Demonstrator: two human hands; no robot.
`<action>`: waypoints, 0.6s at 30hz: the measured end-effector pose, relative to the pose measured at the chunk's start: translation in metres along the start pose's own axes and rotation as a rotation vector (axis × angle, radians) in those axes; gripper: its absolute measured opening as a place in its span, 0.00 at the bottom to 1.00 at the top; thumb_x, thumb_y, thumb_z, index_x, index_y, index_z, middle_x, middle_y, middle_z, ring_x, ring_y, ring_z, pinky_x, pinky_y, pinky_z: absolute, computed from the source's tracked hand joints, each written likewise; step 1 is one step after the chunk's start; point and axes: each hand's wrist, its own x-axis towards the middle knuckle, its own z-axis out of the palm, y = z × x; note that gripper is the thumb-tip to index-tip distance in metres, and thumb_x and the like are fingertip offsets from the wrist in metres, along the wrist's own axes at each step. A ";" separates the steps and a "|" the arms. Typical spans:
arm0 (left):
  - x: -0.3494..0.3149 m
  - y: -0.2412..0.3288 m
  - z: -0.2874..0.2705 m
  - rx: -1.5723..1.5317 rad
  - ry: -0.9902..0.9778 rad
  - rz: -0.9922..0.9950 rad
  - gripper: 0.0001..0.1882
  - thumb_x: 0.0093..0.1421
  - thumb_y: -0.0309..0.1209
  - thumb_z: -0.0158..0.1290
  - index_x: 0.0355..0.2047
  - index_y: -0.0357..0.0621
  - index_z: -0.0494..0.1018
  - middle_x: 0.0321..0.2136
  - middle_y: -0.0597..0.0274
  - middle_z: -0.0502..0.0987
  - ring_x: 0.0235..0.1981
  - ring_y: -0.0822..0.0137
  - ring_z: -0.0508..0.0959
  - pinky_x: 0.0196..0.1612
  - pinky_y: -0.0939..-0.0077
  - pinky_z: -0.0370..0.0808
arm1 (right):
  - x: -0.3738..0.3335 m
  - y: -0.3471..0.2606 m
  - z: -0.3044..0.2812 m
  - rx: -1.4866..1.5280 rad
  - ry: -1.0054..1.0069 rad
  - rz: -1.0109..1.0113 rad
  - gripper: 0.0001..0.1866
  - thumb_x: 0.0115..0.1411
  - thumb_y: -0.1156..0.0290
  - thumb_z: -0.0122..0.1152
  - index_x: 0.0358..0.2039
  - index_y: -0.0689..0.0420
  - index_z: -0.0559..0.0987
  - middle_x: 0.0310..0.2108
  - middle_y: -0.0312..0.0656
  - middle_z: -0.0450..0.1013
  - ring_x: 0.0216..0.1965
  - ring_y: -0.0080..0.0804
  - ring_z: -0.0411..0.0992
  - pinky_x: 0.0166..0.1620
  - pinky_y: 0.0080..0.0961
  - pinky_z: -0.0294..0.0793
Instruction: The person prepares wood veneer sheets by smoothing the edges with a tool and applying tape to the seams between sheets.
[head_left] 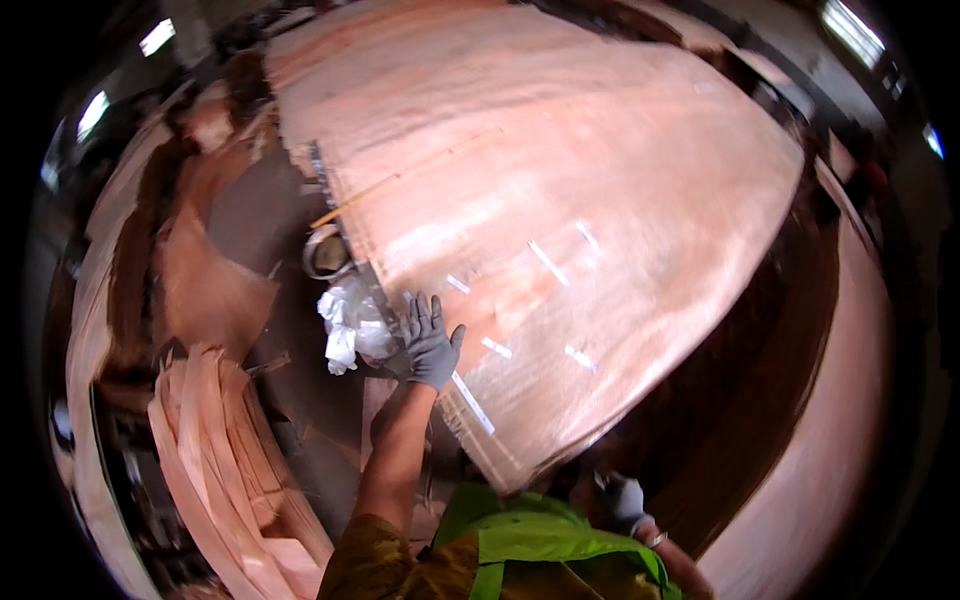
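Note:
My left hand [430, 345], in a grey glove, lies flat with fingers stretched out on the left edge of a large reddish wood veneer sheet [600, 180]. Beneath it the sheet seems to lie on a stack, with layered edges showing at the near corner. Several short white tape strips [548, 262] are stuck on the sheet, one of them [473, 402] close to my left wrist. My right hand [622, 500], also gloved, hangs low beside the near corner, off the sheet. Its fingers are dark and blurred, so whether they hold anything is unclear.
Crumpled clear and white plastic bags [350, 325] hang at the stack's left side, below a round container [327, 252]. A thin yellowish stick [400, 178] lies across the sheet. Loose veneer strips [225, 430] are piled at left; another veneer stack [810, 480] stands at right.

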 end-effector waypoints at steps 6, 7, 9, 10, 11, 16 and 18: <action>0.014 0.015 0.008 0.020 -0.181 -0.213 0.41 0.58 0.58 0.41 0.65 0.45 0.53 0.67 0.49 0.48 0.68 0.49 0.46 0.65 0.41 0.39 | -0.054 0.158 -0.048 0.000 0.155 0.085 0.16 0.58 0.50 0.60 0.29 0.50 0.77 0.17 0.39 0.69 0.17 0.27 0.56 0.19 0.33 0.57; 0.009 0.004 0.009 0.094 -0.106 -0.291 0.39 0.58 0.56 0.43 0.64 0.45 0.56 0.66 0.46 0.49 0.66 0.46 0.48 0.65 0.41 0.39 | -0.056 0.187 -0.047 -0.003 0.177 0.050 0.18 0.55 0.48 0.63 0.29 0.51 0.77 0.24 0.45 0.76 0.20 0.25 0.58 0.21 0.31 0.60; 0.017 0.056 0.010 0.059 -0.051 -0.255 0.37 0.57 0.54 0.46 0.62 0.46 0.58 0.64 0.43 0.51 0.64 0.42 0.53 0.64 0.42 0.43 | -0.072 0.229 -0.065 -0.087 0.142 0.152 0.17 0.56 0.50 0.62 0.27 0.52 0.77 0.23 0.47 0.75 0.21 0.32 0.61 0.22 0.34 0.62; 0.034 0.126 -0.004 -0.055 -0.059 -0.138 0.37 0.57 0.53 0.47 0.62 0.46 0.59 0.64 0.42 0.52 0.62 0.41 0.55 0.63 0.43 0.47 | -0.083 0.248 -0.074 -0.127 0.156 0.237 0.17 0.56 0.51 0.61 0.26 0.53 0.76 0.23 0.48 0.74 0.22 0.36 0.62 0.23 0.36 0.63; 0.028 0.173 0.000 -0.111 -0.006 -0.050 0.36 0.57 0.52 0.48 0.61 0.46 0.60 0.63 0.42 0.53 0.62 0.41 0.56 0.61 0.44 0.51 | -0.087 0.262 -0.080 -0.141 0.144 0.259 0.17 0.56 0.52 0.60 0.25 0.53 0.76 0.22 0.49 0.74 0.23 0.39 0.64 0.23 0.37 0.64; -0.050 0.374 0.007 -0.380 -0.218 0.349 0.38 0.57 0.53 0.50 0.62 0.43 0.58 0.64 0.42 0.53 0.64 0.42 0.53 0.63 0.45 0.49 | -0.102 0.330 -0.107 -0.180 0.145 0.372 0.17 0.57 0.56 0.57 0.21 0.56 0.76 0.21 0.55 0.71 0.26 0.57 0.71 0.26 0.45 0.68; -0.058 0.398 0.021 -0.292 -0.246 0.430 0.43 0.55 0.57 0.50 0.63 0.44 0.56 0.66 0.45 0.49 0.67 0.45 0.46 0.65 0.46 0.44 | -0.096 0.318 -0.123 -0.027 0.128 0.404 0.16 0.55 0.54 0.58 0.27 0.54 0.78 0.27 0.54 0.74 0.34 0.55 0.73 0.33 0.43 0.72</action>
